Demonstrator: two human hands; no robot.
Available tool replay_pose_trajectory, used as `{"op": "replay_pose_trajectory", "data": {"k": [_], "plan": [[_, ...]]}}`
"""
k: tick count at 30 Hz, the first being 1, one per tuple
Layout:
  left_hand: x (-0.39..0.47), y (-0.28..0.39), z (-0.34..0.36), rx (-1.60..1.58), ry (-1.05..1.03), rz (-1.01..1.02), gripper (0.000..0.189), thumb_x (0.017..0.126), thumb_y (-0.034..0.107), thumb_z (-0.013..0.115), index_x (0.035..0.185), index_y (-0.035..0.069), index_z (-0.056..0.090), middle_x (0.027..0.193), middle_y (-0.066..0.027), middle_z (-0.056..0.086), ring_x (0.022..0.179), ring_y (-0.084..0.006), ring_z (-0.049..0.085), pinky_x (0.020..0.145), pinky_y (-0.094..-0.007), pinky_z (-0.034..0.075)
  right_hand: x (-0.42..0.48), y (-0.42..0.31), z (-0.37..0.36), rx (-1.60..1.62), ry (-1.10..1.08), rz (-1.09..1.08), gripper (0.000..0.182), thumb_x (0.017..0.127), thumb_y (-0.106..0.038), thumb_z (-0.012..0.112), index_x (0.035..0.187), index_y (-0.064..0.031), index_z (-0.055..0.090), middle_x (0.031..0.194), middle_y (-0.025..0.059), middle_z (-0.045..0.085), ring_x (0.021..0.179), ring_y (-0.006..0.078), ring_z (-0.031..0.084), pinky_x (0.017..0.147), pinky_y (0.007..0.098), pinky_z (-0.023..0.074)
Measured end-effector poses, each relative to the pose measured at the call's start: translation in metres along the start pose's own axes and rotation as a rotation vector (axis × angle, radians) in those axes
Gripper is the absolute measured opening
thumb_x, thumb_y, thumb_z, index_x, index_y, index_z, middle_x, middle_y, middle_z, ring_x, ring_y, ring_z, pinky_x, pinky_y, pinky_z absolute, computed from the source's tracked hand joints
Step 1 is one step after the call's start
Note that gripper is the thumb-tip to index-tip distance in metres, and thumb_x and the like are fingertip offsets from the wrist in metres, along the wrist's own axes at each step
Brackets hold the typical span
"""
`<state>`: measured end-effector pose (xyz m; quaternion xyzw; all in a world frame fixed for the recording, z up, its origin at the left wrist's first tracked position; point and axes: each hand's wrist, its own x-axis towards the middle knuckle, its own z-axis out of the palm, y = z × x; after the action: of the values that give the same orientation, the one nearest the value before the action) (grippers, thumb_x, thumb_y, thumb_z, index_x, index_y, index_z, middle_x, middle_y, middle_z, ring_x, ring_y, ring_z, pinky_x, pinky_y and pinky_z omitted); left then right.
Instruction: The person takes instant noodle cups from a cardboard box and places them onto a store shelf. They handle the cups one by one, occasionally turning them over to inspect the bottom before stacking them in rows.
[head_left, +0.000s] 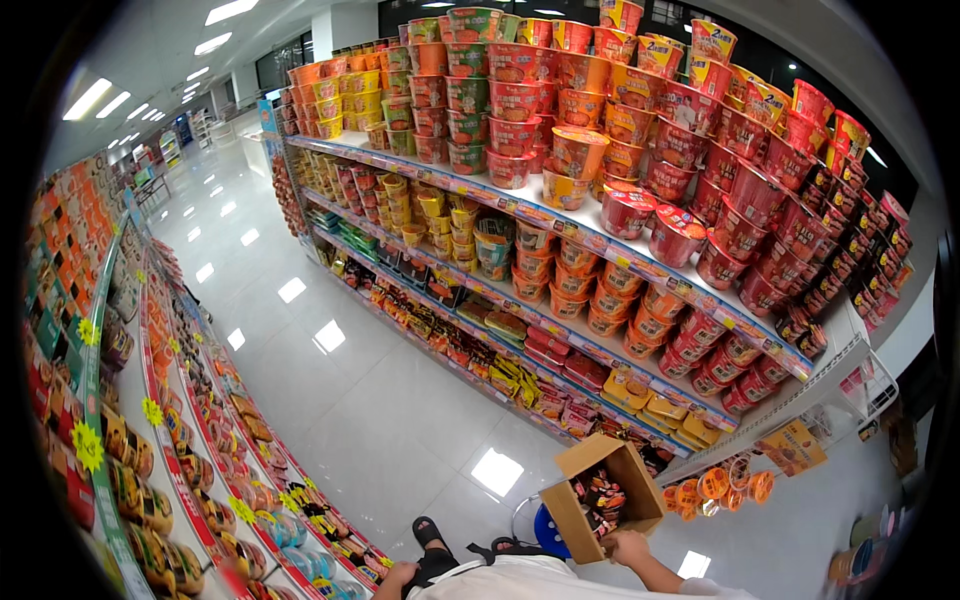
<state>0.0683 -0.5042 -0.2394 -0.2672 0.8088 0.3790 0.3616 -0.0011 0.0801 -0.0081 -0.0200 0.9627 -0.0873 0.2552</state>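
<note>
My right hand (627, 547) grips the near edge of an open cardboard box (646, 480), its fingers at the rim. Dark and red snack packets (600, 499) lie inside the box. Under its left side shows a blue stool seat (550, 531). My left hand (403, 574) hangs low beside my body, near the left shelves, its fingers curled; whether it holds anything I cannot tell. Beyond the box, instant noodle cups (676, 234) stand stacked on the top shelf, with orange cups (604, 300) on the shelf beneath and bagged noodles (514, 381) lower down.
A long shelf unit (480, 187) runs along the right side of the aisle. Another shelf unit (146, 360) with yellow star tags and packaged goods curves along the left. Glossy floor tiles (390, 420) lie between them. Orange-lidded tubs (712, 484) hang at the near shelf end.
</note>
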Motion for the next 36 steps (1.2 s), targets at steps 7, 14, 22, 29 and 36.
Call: {"op": "replay_pose_trajectory", "data": {"k": [7, 14, 22, 29, 36], "plan": [[0.033, 0.041, -0.083, -0.259, 0.107, 0.033, 0.036, 0.081, 0.030, 0.072, 0.096, -0.001, 0.076, 0.089, -0.0143, 0.075, 0.081, -0.0224, 0.070, 0.079, -0.0358, 0.054, 0.030, -0.157, 0.008, 0.454, 0.426, -0.197, 0.022, 0.090, -0.020, 0.061, 0.107, -0.0126, 0.075, 0.098, 0.0128, 0.073, 0.095, 0.0323, 0.068, 0.085, 0.0427, 0.0543], [0.111, 0.017, -0.140, 0.536, -0.306, 0.531, 0.033, 0.089, 0.033, 0.056, 0.109, 0.013, 0.074, 0.110, -0.0190, 0.071, 0.107, -0.0352, 0.067, 0.090, -0.0428, 0.053, 0.057, -0.253, -0.015, 0.444, -0.014, -0.205, 0.034, 0.098, -0.031, 0.051, 0.119, -0.0121, 0.071, 0.115, 0.0159, 0.070, 0.108, 0.0333, 0.065, 0.095, 0.0423, 0.0519], [0.165, 0.072, -0.176, 0.083, -0.177, 0.226, 0.032, 0.088, 0.032, 0.062, 0.102, 0.005, 0.072, 0.095, -0.0165, 0.073, 0.092, -0.0297, 0.068, 0.083, -0.0400, 0.054, 0.150, -0.250, -0.006, 0.531, -0.008, -0.235, 0.032, 0.098, -0.034, 0.051, 0.114, -0.0127, 0.069, 0.108, 0.0134, 0.072, 0.103, 0.0350, 0.066, 0.090, 0.0442, 0.0528], [0.181, 0.125, -0.231, -0.165, 0.039, 0.341, 0.033, 0.087, 0.031, 0.066, 0.096, 0.001, 0.073, 0.088, -0.0149, 0.073, 0.084, -0.0249, 0.068, 0.078, -0.0376, 0.054, 0.276, -0.287, -0.104, 0.435, 0.092, -0.470, 0.020, 0.095, -0.027, 0.054, 0.103, -0.0132, 0.065, 0.096, 0.0102, 0.070, 0.090, 0.0320, 0.067, 0.076, 0.0464, 0.0539], [0.215, 0.211, -0.274, -0.182, 0.326, 0.514, 0.036, 0.088, 0.031, 0.061, 0.090, -0.004, 0.071, 0.078, -0.0147, 0.070, 0.074, -0.0244, 0.064, 0.070, -0.0397, 0.049, 0.340, -0.310, -0.173, 0.385, 0.149, -0.614, 0.012, 0.092, -0.022, 0.059, 0.098, -0.0130, 0.064, 0.091, 0.0097, 0.069, 0.087, 0.0339, 0.066, 0.073, 0.0467, 0.0521]]}}
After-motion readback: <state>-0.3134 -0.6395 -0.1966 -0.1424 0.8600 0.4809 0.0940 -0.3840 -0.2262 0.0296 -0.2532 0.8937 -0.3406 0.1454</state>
